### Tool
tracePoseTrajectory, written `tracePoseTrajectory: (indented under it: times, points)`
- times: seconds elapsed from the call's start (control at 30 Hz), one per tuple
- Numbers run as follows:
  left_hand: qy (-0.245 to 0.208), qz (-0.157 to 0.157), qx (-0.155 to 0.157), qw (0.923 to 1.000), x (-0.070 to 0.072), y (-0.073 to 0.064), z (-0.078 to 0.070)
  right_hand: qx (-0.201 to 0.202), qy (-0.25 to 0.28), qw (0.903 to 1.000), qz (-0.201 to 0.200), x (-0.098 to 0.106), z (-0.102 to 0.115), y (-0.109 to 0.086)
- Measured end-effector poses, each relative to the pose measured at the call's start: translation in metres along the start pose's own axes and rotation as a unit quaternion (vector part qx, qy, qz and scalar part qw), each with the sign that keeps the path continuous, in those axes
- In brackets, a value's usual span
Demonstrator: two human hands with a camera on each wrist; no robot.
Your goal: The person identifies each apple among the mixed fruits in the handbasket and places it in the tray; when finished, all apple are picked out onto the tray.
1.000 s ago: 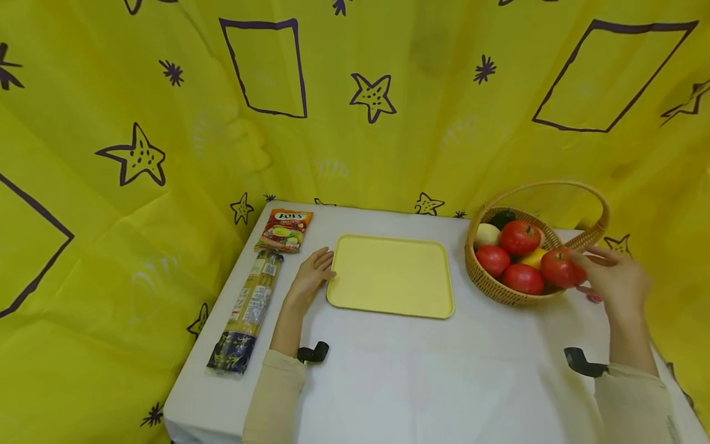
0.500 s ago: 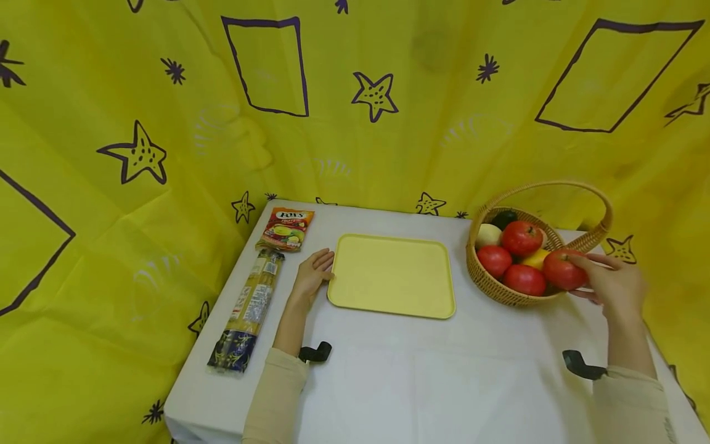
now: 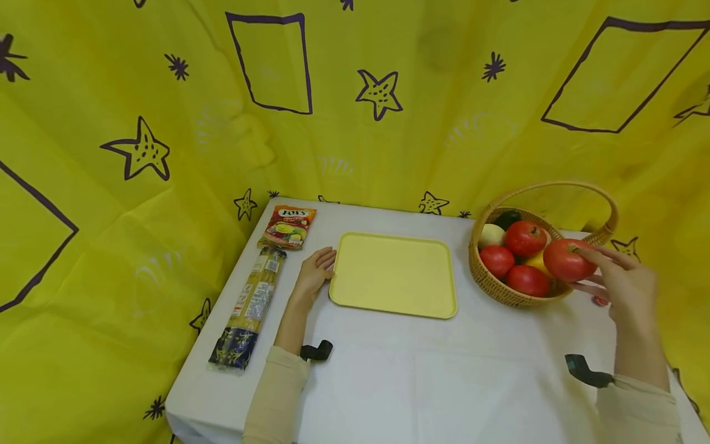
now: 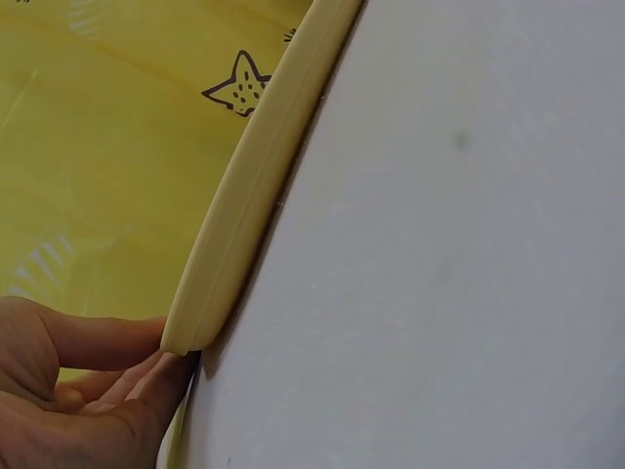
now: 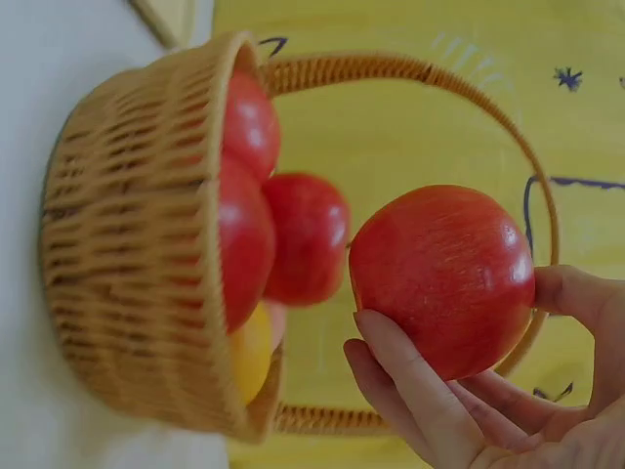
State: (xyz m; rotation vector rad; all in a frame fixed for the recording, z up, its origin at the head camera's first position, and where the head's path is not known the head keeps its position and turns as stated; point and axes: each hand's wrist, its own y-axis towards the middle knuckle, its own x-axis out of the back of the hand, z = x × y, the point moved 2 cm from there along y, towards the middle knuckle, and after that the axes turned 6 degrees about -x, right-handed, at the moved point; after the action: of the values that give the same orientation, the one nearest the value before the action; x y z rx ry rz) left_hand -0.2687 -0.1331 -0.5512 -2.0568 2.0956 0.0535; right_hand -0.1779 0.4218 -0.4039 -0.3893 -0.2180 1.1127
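A large red apple (image 3: 566, 260) is gripped by my right hand (image 3: 633, 287), held above the right rim of a wicker basket (image 3: 501, 287). In the right wrist view, the thumb presses one side of the apple (image 5: 444, 278) and fingers support it from the other. More red fruit (image 3: 497, 261), a pale round fruit (image 3: 490, 236) and something yellow (image 3: 537, 261) fill the basket. My left hand (image 3: 314, 272) lies at the left edge of a pale yellow tray (image 3: 392, 275). Thumb and fingertips touch the tray's rim (image 4: 234, 215) in the left wrist view.
To the left lie a candy bag (image 3: 288, 227) and a long pack of pasta (image 3: 248, 305) on the white table (image 3: 388, 382). The basket's tall handle (image 3: 560, 184) arches over the fruit. A yellow patterned curtain (image 3: 344, 142) hangs behind.
My right hand has raised the apple slightly off the fruit at the basket's right side. The left hand stays at the tray; the head view has shifted a little.
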Motion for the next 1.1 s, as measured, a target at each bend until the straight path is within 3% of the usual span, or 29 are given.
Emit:
tracePoseTrajectory:
  times: [0.17,0.37,0.53,1.1]
  points:
    - [0.000,0.002,0.006,1.0000,0.000,0.000,0.000,0.026,-0.028,0.9991,0.019,-0.023,0.008,-0.007]
    - [-0.003,0.003,0.006,1.0000,0.003,0.000,0.001,0.085,0.033,0.9935,0.068,-0.049,0.012,-0.008]
    - [-0.003,0.003,0.004,1.0000,0.002,0.000,0.000,0.090,0.044,0.9896,0.102,-0.062,0.011,-0.011]
    - [-0.001,0.006,0.011,0.9999,0.001,-0.001,-0.002,0.119,-0.002,0.9794,0.163,-0.103,0.012,-0.022]
